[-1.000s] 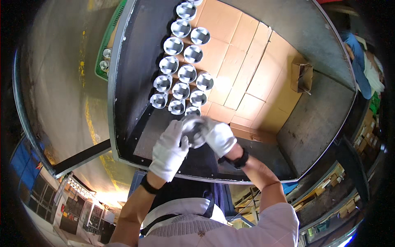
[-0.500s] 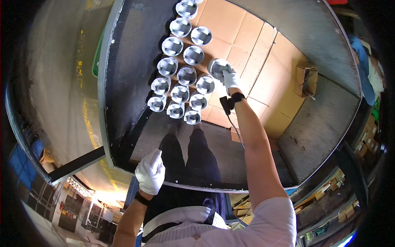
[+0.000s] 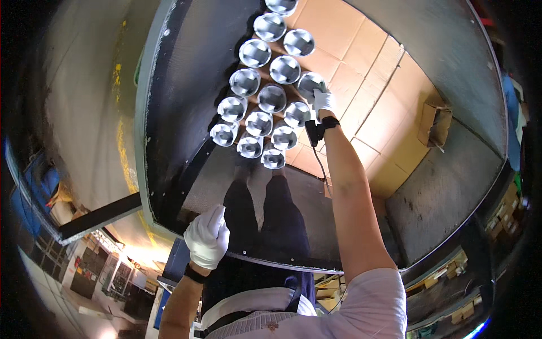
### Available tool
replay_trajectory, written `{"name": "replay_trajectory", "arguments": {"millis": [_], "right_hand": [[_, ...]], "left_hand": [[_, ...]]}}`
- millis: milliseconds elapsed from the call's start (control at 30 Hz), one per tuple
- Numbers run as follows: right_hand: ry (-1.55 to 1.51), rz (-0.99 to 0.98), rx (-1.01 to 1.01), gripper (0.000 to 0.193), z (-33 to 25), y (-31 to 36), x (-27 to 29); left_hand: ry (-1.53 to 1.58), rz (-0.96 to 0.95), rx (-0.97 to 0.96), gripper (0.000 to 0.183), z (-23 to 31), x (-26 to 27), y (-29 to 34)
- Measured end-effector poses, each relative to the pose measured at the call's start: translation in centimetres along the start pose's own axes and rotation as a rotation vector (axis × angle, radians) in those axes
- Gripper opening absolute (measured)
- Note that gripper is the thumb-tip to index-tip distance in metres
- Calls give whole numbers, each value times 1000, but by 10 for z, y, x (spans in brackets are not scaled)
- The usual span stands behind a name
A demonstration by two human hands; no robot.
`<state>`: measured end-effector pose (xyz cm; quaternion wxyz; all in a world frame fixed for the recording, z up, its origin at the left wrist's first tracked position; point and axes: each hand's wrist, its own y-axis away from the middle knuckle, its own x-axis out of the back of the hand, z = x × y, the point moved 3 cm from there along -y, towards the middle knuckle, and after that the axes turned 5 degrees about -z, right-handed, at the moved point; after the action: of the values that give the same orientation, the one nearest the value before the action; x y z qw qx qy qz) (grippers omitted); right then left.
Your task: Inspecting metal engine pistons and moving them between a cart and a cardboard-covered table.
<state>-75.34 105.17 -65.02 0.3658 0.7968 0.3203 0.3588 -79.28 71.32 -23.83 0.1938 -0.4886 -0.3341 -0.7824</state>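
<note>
My right hand (image 3: 324,101), in a white glove, reaches out with its fingers closed on the near right edge of a shiny round metal piston (image 3: 310,83). That piston stands at the right end of a row, close beside another piston (image 3: 272,98). Several more like it stand in staggered rows on the left part of the cardboard, among them a near one (image 3: 274,159). My left hand (image 3: 207,237), gloved too, is held near the front edge of the bin. Its fingers are folded together, with nothing visible in them.
Flattened cardboard sheets (image 3: 361,107) line the floor of a dark, high-walled bin (image 3: 195,73). A small open cardboard box (image 3: 435,125) stands at the right wall. A black device with a cable (image 3: 312,134) is strapped to my right wrist. A metal bar (image 3: 100,217) juts out at left.
My right hand has brought its piston in against the others, at the right end of a row. The view has shifted slightly. My left hand keeps its pose.
</note>
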Motion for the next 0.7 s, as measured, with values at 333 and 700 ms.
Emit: {"name": "replay_trajectory", "arguments": {"millis": [333, 700], "right_hand": [[-20, -136, -160, 38, -10, 25, 10], [794, -428, 352, 25, 60, 127, 187]], "left_hand": [[-14, 66, -18, 44, 0, 2, 5], [185, 248, -60, 36, 24, 3, -14]]}}
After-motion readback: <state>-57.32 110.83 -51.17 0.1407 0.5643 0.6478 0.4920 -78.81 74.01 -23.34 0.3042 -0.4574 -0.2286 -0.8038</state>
